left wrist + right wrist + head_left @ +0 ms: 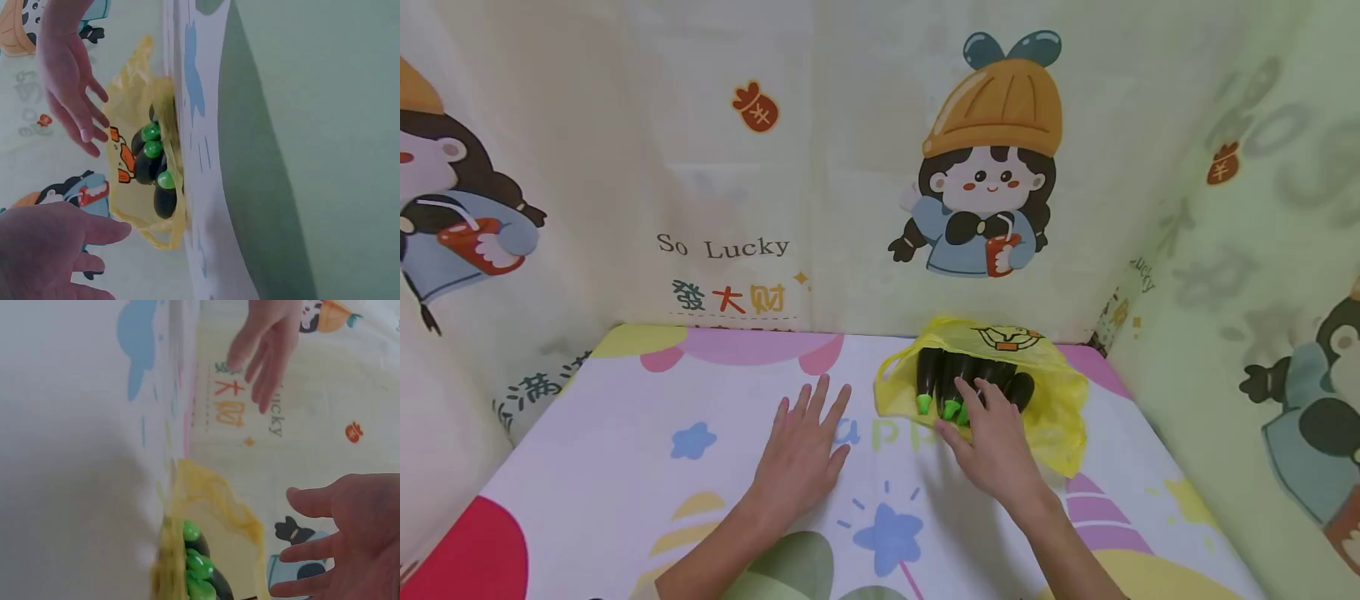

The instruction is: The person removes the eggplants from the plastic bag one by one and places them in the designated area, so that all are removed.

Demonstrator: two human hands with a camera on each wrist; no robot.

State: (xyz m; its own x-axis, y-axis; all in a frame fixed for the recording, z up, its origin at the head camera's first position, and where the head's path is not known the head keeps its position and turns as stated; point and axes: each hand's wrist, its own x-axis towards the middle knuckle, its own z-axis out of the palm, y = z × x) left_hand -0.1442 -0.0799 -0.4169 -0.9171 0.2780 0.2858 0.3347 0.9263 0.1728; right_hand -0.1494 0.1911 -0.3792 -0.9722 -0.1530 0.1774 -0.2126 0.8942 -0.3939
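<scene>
Several dark eggplants (929,375) with bright green stem ends lie in the mouth of a yellow plastic bag (1060,417). The bag rests on its side toward the back right of the table, its opening facing me. My right hand (996,446) hovers just in front of the bag's mouth, fingers spread and holding nothing. In the right wrist view a gap shows between that hand (362,537) and the green stems (199,565). My left hand (797,458) is held out over the table, left of the bag, its fingers extended and holding nothing.
A patterned cloth with stars and coloured shapes covers the table (587,483). Printed cartoon sheets hang as a back wall (850,167) right behind the bag, with side walls at the left and the right (1195,333).
</scene>
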